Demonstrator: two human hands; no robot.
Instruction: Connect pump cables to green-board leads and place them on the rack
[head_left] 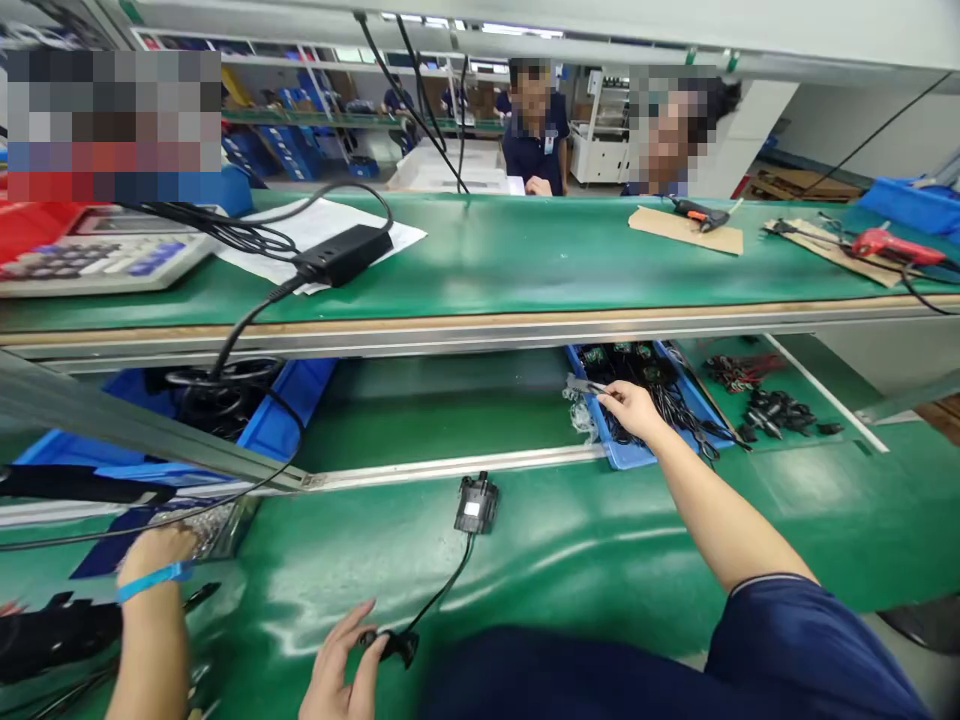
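At the near edge of the green bench, my left hand (341, 665) has its thumb and fingers around a black plug-like piece (397, 648) on the end of a thin black cable (444, 590). That cable runs up to a small black box-shaped device (476, 503) with a white label, lying on the mat. My right hand (631, 408) reaches out over the left side of a blue bin (626, 458). Its fingertips pinch a thin dark piece near a small grey strip (580, 385); I cannot make out what it is. Black cables (675, 405) and small parts fill the bin.
A co-worker's hand (161, 548) with a blue wristband works at the left, near a bag of small parts (214, 525). Black connectors (780, 412) lie right of the bin. The raised shelf (510, 260) carries a power adapter (345, 255) and a red-handled tool (896, 246).
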